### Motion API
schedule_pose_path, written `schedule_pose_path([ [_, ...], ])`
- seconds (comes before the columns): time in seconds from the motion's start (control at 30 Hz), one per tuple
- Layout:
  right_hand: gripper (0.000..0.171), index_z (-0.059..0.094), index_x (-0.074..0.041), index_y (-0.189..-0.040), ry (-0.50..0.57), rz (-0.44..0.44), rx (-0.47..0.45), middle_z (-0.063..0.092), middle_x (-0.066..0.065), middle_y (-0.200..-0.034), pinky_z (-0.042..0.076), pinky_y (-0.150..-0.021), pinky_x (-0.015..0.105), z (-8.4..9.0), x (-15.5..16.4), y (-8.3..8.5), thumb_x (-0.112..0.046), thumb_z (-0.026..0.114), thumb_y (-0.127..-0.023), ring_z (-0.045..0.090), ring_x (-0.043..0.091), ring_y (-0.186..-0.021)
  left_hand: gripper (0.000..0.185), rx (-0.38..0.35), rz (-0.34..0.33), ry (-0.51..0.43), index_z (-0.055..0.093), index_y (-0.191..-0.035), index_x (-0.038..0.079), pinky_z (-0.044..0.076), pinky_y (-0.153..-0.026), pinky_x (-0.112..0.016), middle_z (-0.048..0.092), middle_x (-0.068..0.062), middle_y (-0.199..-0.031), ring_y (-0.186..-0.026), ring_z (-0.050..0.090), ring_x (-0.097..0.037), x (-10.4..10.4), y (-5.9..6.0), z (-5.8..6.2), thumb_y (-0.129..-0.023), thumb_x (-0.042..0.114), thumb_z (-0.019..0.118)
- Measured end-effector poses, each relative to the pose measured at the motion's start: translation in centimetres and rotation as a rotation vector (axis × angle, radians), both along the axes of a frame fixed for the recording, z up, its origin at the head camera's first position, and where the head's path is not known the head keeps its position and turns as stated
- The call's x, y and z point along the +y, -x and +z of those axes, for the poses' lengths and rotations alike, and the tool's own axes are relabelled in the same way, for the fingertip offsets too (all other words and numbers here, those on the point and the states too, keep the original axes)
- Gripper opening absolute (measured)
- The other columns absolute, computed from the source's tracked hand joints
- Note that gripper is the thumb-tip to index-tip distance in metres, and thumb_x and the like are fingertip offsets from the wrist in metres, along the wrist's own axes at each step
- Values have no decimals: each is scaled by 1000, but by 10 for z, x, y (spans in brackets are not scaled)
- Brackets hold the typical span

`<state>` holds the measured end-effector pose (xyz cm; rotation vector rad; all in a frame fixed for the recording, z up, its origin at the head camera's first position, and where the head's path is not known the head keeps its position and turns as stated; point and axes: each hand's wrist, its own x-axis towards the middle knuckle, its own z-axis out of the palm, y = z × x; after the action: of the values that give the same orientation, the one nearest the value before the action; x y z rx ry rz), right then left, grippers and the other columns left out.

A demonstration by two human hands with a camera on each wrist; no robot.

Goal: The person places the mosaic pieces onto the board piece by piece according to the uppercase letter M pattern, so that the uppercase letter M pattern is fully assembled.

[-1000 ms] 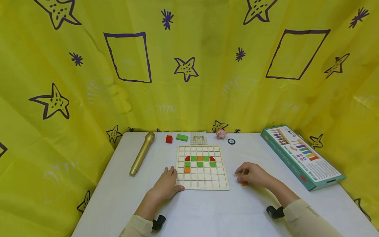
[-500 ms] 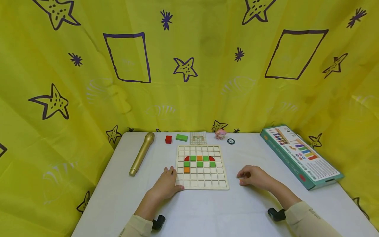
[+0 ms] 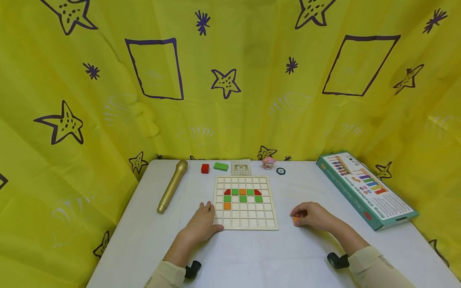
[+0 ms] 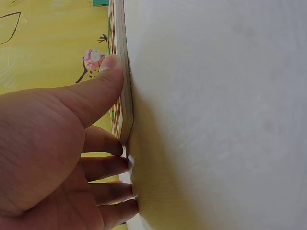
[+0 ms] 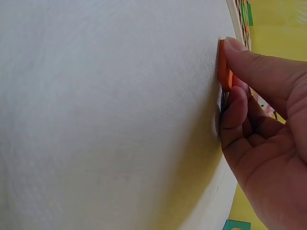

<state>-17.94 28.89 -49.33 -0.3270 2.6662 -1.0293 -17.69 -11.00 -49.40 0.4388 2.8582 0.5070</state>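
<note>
The head view looks down across the table point(image 3: 252, 256) from afar; both wrist views skim it close, sharing the grid board point(image 3: 246, 203).

Bare table point(image 3: 252, 256) lies between the hands; the grid board point(image 3: 246, 202) and box point(image 3: 365, 190) flank the right one.

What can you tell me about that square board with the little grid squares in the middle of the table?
The grid board is a pale, wooden-looking square tray divided into many small cells and lies flat on the white table. Its upper rows hold coloured tiles: two red rounded corner pieces, several green squares and two orange squares. Most cells are bare. The left hand rests at its near left corner, with the thumb pressed against the board's edge. The right hand is off to the right of the board, apart from it.
</note>
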Motion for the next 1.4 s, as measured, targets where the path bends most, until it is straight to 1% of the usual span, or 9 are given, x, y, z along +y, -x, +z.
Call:
schedule_pose_path([
  [0.27, 21, 70, -9, -96, -35, -41, -19, 61, -2, -87, 47, -71, 30, 1, -2, -2, -16, 84, -82, 53, 18, -82, 85, 0, 3, 0, 42, -146, -11, 33, -113, -55, 35, -27, -156, -146, 25, -48, 1, 0, 0, -88, 43, 75],
  [0.43, 18, 68, -12, -90, -24, -40, -16, 60, -2, -83, 47, -69, 28, 0, -2, -3, -15, 84, -82, 54, 18, -80, 85, -13, 10, -1, 42, -147, -11, 32, -114, -55, 34, -26, -157, -147, 24, -47, 1, -1, 2, -89, 42, 75],
  [0.5, 17, 68, -12, -90, -12, -26, -10, 60, -2, -82, 47, -68, 27, 1, -2, -3, -14, 84, -83, 54, 18, -80, 86, -16, 11, -1, 41, -147, -11, 31, -115, -54, 33, -26, -157, -147, 23, -47, 1, -1, 3, -89, 42, 75],
  [0.6, 19, 70, -11, -94, -15, -6, 4, 61, -2, -84, 48, -70, 27, 3, -1, -3, -13, 84, -82, 54, 18, -81, 86, -16, 11, 0, 41, -147, -11, 31, -115, -54, 33, -26, -157, -147, 23, -47, 1, -1, 3, -89, 42, 75],
  [0.73, 23, 70, -8, -97, -51, -11, 0, 60, -1, -87, 49, -71, 30, 8, 0, -4, -9, 85, -79, 54, 19, -82, 85, -11, 12, -6, 42, -146, -11, 32, -114, -55, 34, -26, -156, -146, 24, -47, 1, 0, 2, -88, 42, 75],
  [0.93, 21, 70, -10, -94, -78, -33, -31, 60, -1, -85, 48, -72, 32, 9, -1, -6, -8, 85, -79, 53, 19, -81, 86, -14, 12, -5, 41, -147, -11, 32, -114, -55, 34, -26, -157, -147, 24, -47, 1, 1, 1, -88, 42, 75],
  [1.07, 17, 72, -13, -95, -53, -38, -21, 62, -2, -87, 49, -75, 32, 6, -1, -5, -10, 83, -83, 54, 19, -84, 85, -6, 3, -7, 42, -146, -12, 31, -114, -55, 34, -28, -156, -146, 24, -48, 1, 1, 1, -88, 41, 75],
  [1.27, 12, 74, -11, -96, 3, -35, 11, 68, -3, -92, 51, -81, 34, 1, 3, -1, -8, 79, -86, 58, 18, -87, 86, -8, 5, -7, 42, -146, -11, 32, -114, -55, 35, -27, -156, -146, 25, -48, 0, 1, 0, -88, 42, 75],
  [1.4, 12, 75, -10, -97, 26, -21, 29, 69, -3, -92, 52, -80, 34, -1, 3, 4, -10, 79, -86, 59, 18, -86, 86, -2, 3, -4, 42, -146, -11, 33, -113, -55, 35, -27, -156, -146, 25, -48, 0, 1, -1, -88, 42, 76],
])
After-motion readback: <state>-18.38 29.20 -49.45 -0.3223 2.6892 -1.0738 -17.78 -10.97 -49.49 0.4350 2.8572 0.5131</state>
